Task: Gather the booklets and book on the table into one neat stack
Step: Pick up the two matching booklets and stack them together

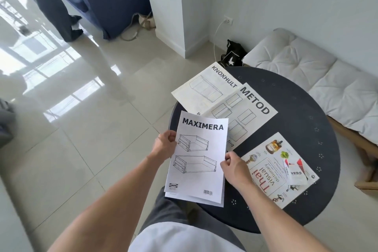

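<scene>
The MAXIMERA booklet (199, 157) sits between the two hands, held at its side edges above the near-left rim of the round dark table (290, 108); the left hand (164, 145) pinches its left edge about a third of the way down, fingers curled onto the page, and the right hand (233, 164) grips the right edge near the middle, knuckles up and thumb tucked against the paper. A second sheet or booklet edge peeks out beneath its lower border, but whether it belongs to the same booklet cannot be told. Beyond the hands, the METOD booklet (245, 114) lies flat on the table, its near-left corner hidden under the held booklet, and it overlaps the lower right part of the KNOXHULT booklet (204, 88), whose far-left portion hangs past the table's rim. Just right of the right hand lies the Thai visual dictionary book (278, 170), cover up and turned upside down to the viewer, with a small VESS packet (296, 174) resting on it; the hand covers a little of the book's left edge. Both forearms reach in from the bottom of the frame, bare, converging toward the booklet, the left one crossing over the tiled floor (92, 139), the right over the table's near edge
</scene>
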